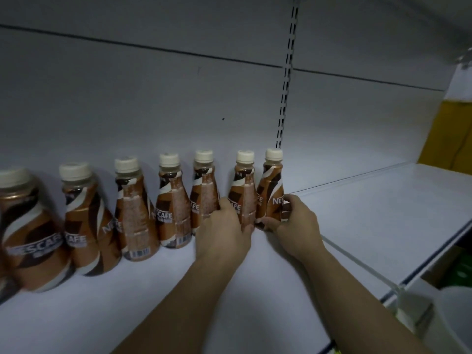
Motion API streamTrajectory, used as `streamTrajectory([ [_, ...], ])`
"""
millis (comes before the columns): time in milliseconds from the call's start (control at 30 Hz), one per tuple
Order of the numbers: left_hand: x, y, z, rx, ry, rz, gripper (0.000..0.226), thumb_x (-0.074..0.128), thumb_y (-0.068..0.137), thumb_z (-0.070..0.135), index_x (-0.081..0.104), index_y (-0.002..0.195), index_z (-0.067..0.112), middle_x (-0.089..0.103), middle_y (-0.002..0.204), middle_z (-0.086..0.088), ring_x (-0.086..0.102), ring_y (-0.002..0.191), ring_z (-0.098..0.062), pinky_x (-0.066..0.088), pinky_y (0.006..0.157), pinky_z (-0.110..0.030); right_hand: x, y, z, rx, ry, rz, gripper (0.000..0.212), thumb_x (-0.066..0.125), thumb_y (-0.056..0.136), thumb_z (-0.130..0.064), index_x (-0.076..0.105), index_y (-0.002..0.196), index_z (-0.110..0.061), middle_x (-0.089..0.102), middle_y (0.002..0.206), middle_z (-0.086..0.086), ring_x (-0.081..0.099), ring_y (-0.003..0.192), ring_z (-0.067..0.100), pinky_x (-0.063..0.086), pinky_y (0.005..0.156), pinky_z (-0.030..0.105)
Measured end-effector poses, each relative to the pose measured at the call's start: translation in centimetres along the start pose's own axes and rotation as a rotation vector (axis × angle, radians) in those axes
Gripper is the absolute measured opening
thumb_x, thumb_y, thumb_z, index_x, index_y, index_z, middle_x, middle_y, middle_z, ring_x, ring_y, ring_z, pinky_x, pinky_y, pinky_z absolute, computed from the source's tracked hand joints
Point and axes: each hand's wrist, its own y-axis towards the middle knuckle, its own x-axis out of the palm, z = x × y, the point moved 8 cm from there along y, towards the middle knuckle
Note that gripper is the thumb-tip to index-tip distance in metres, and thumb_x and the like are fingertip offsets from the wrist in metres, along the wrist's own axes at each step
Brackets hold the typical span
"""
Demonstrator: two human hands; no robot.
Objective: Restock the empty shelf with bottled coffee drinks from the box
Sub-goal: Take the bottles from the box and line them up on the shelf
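Several brown Nescafe coffee bottles with cream caps stand in a row along the back wall of the white shelf. My right hand is wrapped around the base of the rightmost bottle, which stands upright at the row's end. Just beside it, my left hand grips the lower part of the second bottle from the right, its fingers also touching the neighbouring bottle. Both forearms reach in from the bottom edge. The box is out of view.
A slotted metal upright divides the back panel. To the right lies a bare white shelf section with a clear plastic price rail on its front edge. A yellow surface shows at far right.
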Motion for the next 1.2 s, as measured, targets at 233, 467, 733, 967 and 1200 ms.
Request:
streamTrajectory([
  [233,-0.4,0.2,-0.2,-0.006,-0.039,0.093,0.048,0.066,0.086,0.019,0.034,0.122,0.014,0.064,0.104,-0.007,0.065,0.093,-0.028,0.051,0.075,-0.038,0.7,1.2,0.6,0.028,0.068,-0.052,0.043,0.066,0.087,-0.004,0.044,0.122,-0.017,0.053,0.101,-0.007,0.053,0.088,0.008,0.037,0.066,0.008],
  [467,0.4,0.0,0.2,0.072,0.052,0.041,0.01,0.055,0.09,0.019,0.053,0.1,0.019,0.065,0.087,-0.003,0.062,0.08,-0.024,0.053,0.072,-0.038,1.1,1.7,-0.1,-0.043,-0.079,0.006,0.049,0.067,0.085,-0.021,0.053,0.132,-0.023,0.061,0.111,0.0,0.061,0.098,0.017,0.05,0.09,0.031],
  [733,0.7,0.2,0.2,0.082,-0.028,0.072,0.011,0.054,0.091,0.025,0.053,0.099,0.018,0.064,0.083,-0.005,0.062,0.078,-0.027,0.052,0.068,-0.038,0.5,0.4,-0.9,-0.108,0.055,-0.07,0.044,0.068,0.088,-0.025,0.057,0.132,-0.027,0.06,0.088,-0.015,0.056,0.073,-0.007,0.042,0.059,0.003],
  [967,1.7,0.1,-0.1,0.07,-0.056,-0.002,0.02,0.056,0.092,0.026,0.064,0.11,0.028,0.068,0.1,0.005,0.061,0.092,-0.016,0.044,0.075,-0.026,1.1,0.2,-1.1,-0.106,-0.004,-0.093,0.045,0.069,0.086,-0.031,0.057,0.129,-0.026,0.07,0.103,-0.011,0.06,0.085,-0.003,0.047,0.084,0.012],
  [1200,2.0,0.2,-0.5,0.029,-0.132,-0.02,0.035,0.056,0.09,0.023,0.061,0.124,0.028,0.066,0.116,0.004,0.06,0.106,-0.018,0.039,0.084,-0.025,2.6,0.0,-1.4,-0.13,-0.234,-0.134,0.039,0.052,0.092,-0.029,0.045,0.13,-0.026,0.068,0.116,0.002,0.064,0.1,0.023,0.051,0.09,0.036],
])
